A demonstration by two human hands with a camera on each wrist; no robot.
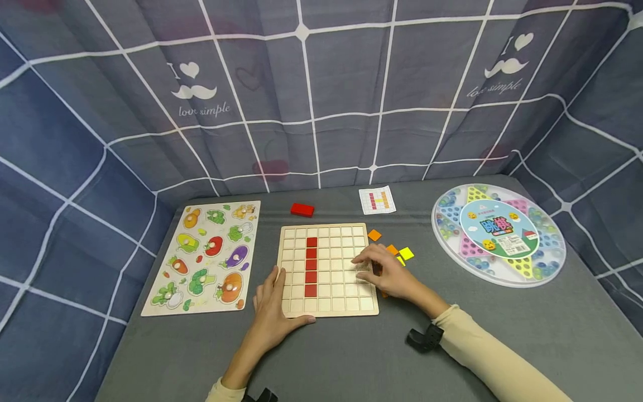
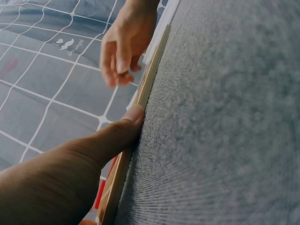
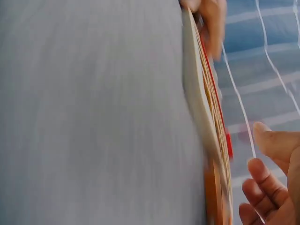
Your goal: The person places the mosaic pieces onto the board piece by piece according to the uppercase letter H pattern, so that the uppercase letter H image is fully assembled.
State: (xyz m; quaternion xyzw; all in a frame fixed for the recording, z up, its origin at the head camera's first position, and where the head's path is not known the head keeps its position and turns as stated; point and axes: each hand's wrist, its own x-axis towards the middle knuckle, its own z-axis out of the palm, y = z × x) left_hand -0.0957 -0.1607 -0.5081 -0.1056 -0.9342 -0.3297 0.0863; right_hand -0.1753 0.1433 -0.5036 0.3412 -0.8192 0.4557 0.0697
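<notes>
A wooden grid board [image 1: 341,309] lies on the grey table, with a column of several red square tiles [image 1: 311,264] set in its cells. My left hand [image 1: 271,301] rests at its near left corner, fingers straight along the left side. The left thumb [image 2: 124,124] touches the front edge. Over the board's right edge hovers my right hand [image 1: 389,272], fingers loosely bent. Between its thumb [image 3: 276,143] and fingertips a gap shows, with no tile visible. Beside that hand lie orange tiles [image 1: 374,235] and yellow tiles [image 1: 406,253], partly hidden by it.
Behind the board are a red block [image 1: 302,210] and a small pattern card [image 1: 377,200]. A vegetable picture board [image 1: 201,257] lies at left, a round board-game set [image 1: 499,235] at right. A checked curtain [image 1: 341,84] encloses the table.
</notes>
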